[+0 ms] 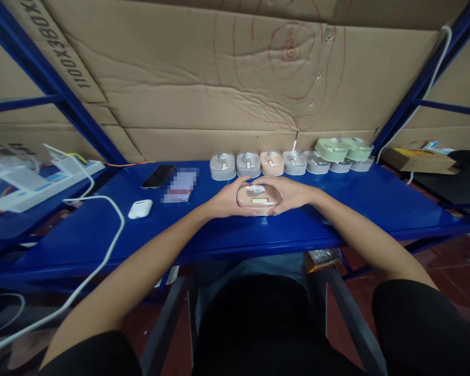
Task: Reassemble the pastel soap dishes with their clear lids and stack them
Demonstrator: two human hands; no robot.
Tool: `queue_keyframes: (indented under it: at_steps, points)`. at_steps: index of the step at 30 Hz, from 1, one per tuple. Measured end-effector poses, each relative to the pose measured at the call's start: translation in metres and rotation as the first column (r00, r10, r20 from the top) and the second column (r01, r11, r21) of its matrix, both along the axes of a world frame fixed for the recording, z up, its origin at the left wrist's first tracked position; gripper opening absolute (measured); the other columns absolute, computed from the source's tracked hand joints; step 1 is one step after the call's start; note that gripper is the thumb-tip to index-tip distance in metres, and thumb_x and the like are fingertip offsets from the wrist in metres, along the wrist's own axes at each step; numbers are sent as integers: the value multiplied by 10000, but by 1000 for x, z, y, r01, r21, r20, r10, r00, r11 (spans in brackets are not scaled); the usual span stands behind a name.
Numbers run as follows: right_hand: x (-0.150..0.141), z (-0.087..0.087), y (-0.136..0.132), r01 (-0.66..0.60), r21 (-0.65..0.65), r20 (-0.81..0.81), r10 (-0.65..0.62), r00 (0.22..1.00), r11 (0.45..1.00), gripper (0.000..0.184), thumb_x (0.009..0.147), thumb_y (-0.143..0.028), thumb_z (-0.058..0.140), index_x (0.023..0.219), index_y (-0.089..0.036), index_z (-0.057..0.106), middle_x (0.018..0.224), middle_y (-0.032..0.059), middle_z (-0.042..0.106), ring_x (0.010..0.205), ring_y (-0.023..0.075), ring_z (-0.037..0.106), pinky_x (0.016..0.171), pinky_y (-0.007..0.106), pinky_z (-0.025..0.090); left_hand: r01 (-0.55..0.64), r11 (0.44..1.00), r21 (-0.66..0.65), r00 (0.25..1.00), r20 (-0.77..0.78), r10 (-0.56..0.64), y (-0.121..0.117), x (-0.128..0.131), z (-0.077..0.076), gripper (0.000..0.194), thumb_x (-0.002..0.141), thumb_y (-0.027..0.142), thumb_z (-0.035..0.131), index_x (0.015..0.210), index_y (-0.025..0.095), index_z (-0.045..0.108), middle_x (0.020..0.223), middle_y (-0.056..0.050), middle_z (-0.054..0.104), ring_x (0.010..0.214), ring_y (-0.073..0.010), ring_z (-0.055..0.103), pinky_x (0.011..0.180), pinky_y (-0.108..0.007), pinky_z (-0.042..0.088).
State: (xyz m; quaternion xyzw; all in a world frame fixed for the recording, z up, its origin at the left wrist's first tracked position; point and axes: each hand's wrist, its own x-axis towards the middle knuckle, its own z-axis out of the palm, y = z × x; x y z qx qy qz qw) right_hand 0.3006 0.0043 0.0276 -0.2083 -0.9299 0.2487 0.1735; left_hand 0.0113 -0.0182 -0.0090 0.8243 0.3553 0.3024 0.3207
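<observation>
Between my two hands is a peach-coloured oval box (264, 201) with a clear lid, a round label and a pale bar-shaped part on top. My left hand (229, 199) wraps round its left side, and my right hand (293, 194) grips the right side. Behind it stands a row of similar boxes: a grey box (223, 167) at the left end, another grey box (248, 166), a peach box (272, 164) and more grey ones. Two green boxes (332, 151) are stacked on the grey ones at the right end.
The blue table (235, 235) carries a white earphone case (140, 209), a dark phone (159, 176) and a second phone (180, 185) on the left. A white cable (119, 214) hangs across the left edge. Cardboard (180, 104) walls the back; an open carton (419, 159) lies right.
</observation>
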Motion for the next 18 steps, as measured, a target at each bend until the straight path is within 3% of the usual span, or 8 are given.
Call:
queue_keyframes:
  at_steps: [3,8,10,14,18]
  points:
    - [3,5,0,-10,-34,-10,9,1000,999,980,781,-597,960,1648,-325,593,1689,82,645,1560,368,609,1345,608,453,5,1000,24,1000,-27,-4,-1,0,2,1203,660,554,1058,1669,246,480,1634,-217,650,1523,-481,624,1279,-685,491]
    - [32,23,8,94,-173,-40,-102,994,980,859,863,-663,887,1607,-317,634,1611,96,700,1394,357,720,1228,613,579,-3,997,71,998,-64,8,-2,-3,5,1255,683,573,1044,1728,240,435,1591,-210,671,1478,-461,645,1254,-651,517]
    - [48,30,13,188,-204,-87,-209,974,961,769,884,-694,848,1546,-342,675,1561,80,730,1350,348,742,1207,608,601,22,992,124,994,-109,-8,-4,-4,7,1070,749,579,1008,1668,269,555,1551,-171,698,1456,-431,658,1268,-634,505]
    - [70,36,23,400,-228,-130,-434,891,888,685,901,-733,808,1446,-327,725,1365,86,805,1213,334,785,1100,570,668,120,975,185,981,-170,-89,-6,-4,9,490,912,531,891,1351,317,849,1474,-111,705,1414,-365,672,1295,-605,485]
    - [70,30,30,464,-215,-100,-492,865,859,717,880,-759,801,1415,-289,723,1208,99,818,1054,318,791,995,556,687,129,977,170,984,-147,-104,-7,-2,7,422,972,554,823,1316,318,890,1473,-124,695,1421,-357,660,1296,-606,486]
